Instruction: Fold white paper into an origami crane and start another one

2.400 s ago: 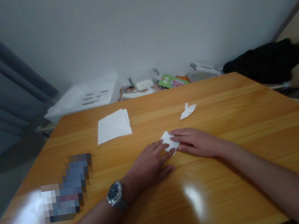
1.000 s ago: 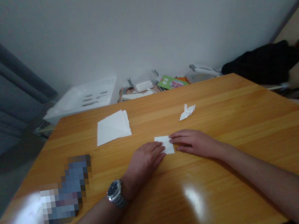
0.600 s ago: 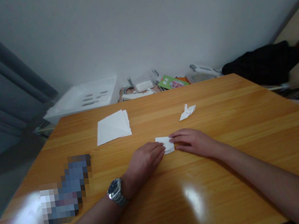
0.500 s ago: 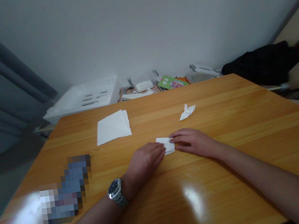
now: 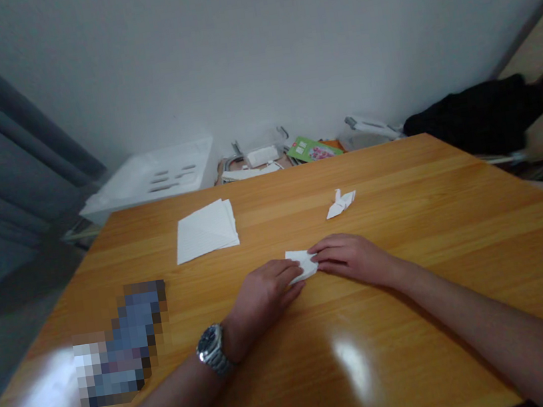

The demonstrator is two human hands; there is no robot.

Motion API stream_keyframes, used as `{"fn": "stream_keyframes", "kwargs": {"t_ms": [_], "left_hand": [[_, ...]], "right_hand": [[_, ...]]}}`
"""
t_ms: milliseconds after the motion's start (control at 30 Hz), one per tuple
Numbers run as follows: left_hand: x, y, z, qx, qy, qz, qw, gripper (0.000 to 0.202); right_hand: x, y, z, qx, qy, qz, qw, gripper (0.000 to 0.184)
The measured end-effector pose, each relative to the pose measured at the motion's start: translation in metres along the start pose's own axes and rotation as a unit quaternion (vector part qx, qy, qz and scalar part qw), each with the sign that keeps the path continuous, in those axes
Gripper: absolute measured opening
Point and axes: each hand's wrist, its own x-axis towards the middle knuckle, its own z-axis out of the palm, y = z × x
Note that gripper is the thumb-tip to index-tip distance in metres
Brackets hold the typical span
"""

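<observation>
A small folded piece of white paper [image 5: 302, 257] lies on the wooden table between my two hands. My left hand [image 5: 269, 290], a metal watch on its wrist, grips the paper's left side; the fingers cover part of it and the thumb is at the lower edge. From the other side, my right hand [image 5: 346, 258] holds the right edge between fingertips and thumb. Beyond my right hand sits a folded white paper crane [image 5: 341, 204]. A stack of white paper sheets [image 5: 206, 231] rests farther back on the left.
A blurred-out dark, long object [image 5: 131, 338] lies on the table [image 5: 413, 345] at left. Behind the far edge are a white foam tray [image 5: 165, 168], a green booklet [image 5: 312, 148], a clear container and black cloth [image 5: 476, 117]. A grey curtain hangs at left.
My left thumb has shifted to the paper's lower edge, and the lower left corner of the paper now shows. My right fingers have closed in slightly on the right edge.
</observation>
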Motion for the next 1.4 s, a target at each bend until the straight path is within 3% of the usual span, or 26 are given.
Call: {"fn": "stream_keyframes", "kwargs": {"t_ms": [467,700,900,1000,1233,1400], "left_hand": [[0.002,0.003,-0.003,-0.059,0.031,-0.026,0.997,0.022],[0.002,0.002,-0.002,-0.077,0.119,-0.055,0.988,0.022],[0.004,0.008,-0.008,-0.023,0.192,-0.053,0.980,0.020],[0.003,0.010,-0.009,-0.004,0.161,-0.034,0.986,0.017],[0.005,0.010,-0.006,-0.005,-0.004,0.043,0.999,0.031],[0.004,0.009,-0.005,0.006,-0.053,0.048,0.997,0.040]], "right_hand": [[-0.001,0.002,0.005,0.069,0.037,0.024,0.997,0.014],[0.001,-0.007,-0.004,0.073,0.051,0.085,0.992,0.018],[0.001,-0.005,-0.007,0.115,0.094,0.150,0.977,0.020],[0.001,-0.003,-0.007,0.115,0.086,0.155,0.977,0.022],[0.000,0.002,-0.001,0.048,0.064,0.115,0.990,0.022],[-0.002,0.009,0.005,0.019,0.070,0.088,0.993,0.020]]}}
